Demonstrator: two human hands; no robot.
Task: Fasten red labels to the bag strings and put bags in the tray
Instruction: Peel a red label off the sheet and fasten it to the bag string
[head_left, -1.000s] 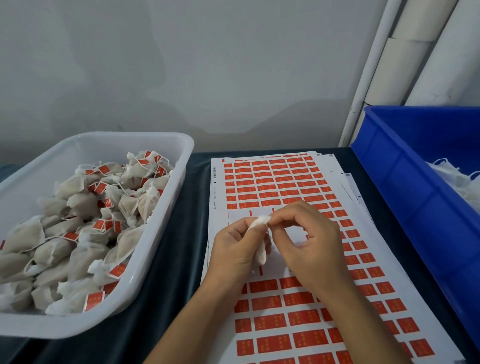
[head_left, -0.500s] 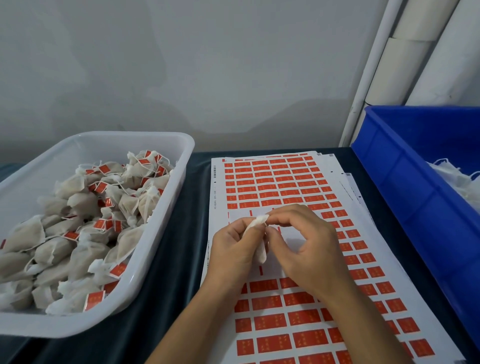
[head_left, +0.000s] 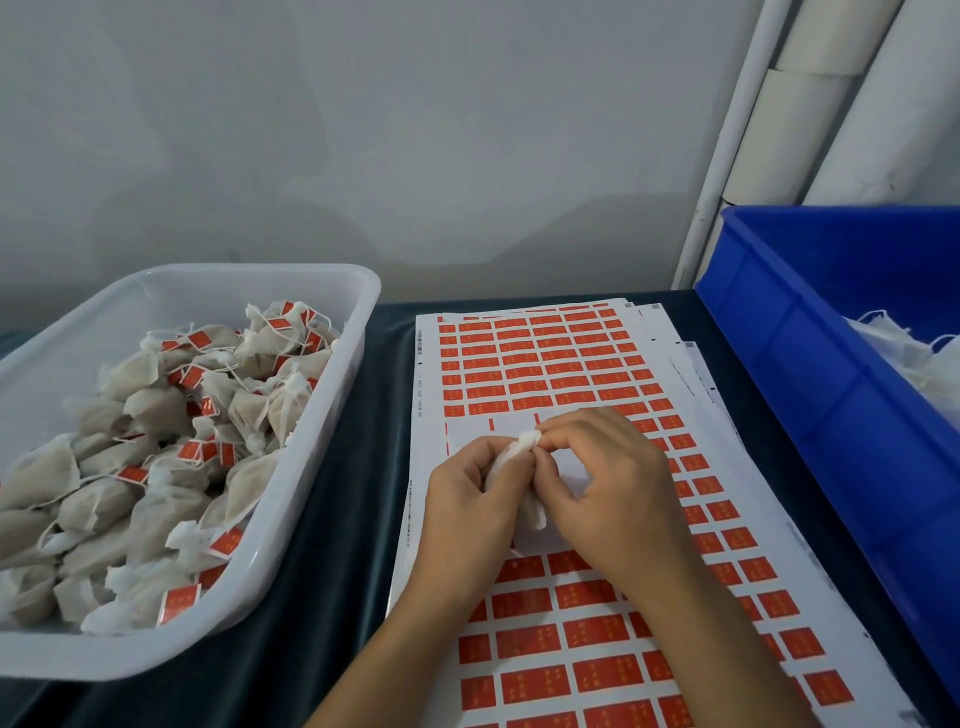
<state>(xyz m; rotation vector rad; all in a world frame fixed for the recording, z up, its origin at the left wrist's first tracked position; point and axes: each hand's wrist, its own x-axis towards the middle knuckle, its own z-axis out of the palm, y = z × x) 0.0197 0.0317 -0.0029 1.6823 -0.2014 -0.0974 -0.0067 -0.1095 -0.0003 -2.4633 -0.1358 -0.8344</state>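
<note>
Your left hand (head_left: 467, 499) grips the bag (head_left: 524, 457); your right hand (head_left: 613, 493) pinches its top with curled fingers. The label sheet (head_left: 545, 364) lies under your fingers, the tray (head_left: 332, 291) off to their left.

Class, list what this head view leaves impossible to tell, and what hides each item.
- Bag: string and any label hidden by left hand and right hand.
- Label sheet: print too small to read.
- Blue crate: contents cut off by right edge.
- White tray: near corner cut off at left edge.
</note>
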